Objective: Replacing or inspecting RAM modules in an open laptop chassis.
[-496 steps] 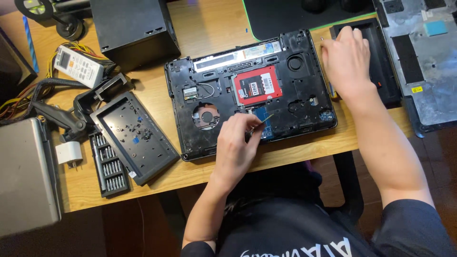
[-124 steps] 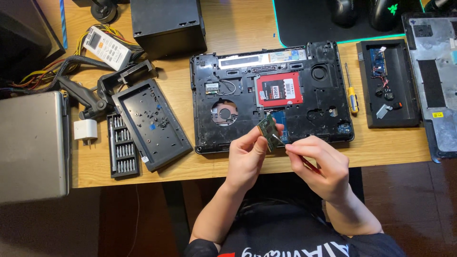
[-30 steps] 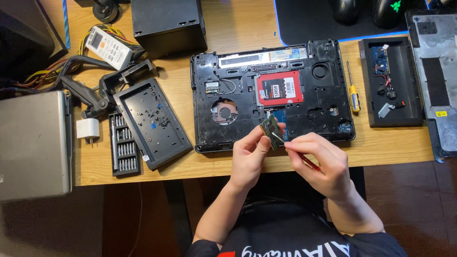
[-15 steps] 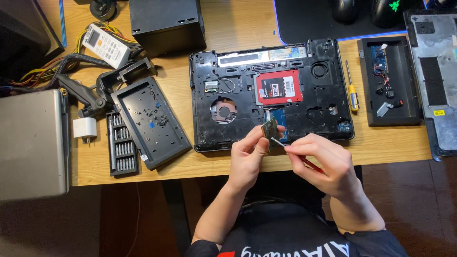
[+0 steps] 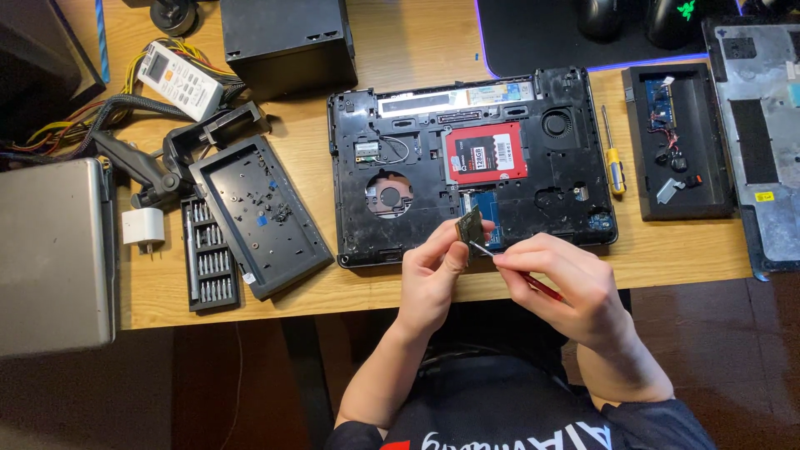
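Head view: left hand pinches the small circuit board upright just above the opened laptop's front edge, so the right hand, closed around a red-handled tool, can work its tip against it.

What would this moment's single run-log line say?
left hand: pinches small circuit module upright | right hand: holds red-handled tool, tip at module | behind: opened laptop base on wooden desk

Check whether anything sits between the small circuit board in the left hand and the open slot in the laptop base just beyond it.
Nothing visible does. The left hand holds the small circuit board right over the blue-lined slot; only the thin tool in the right hand touches its near edge.
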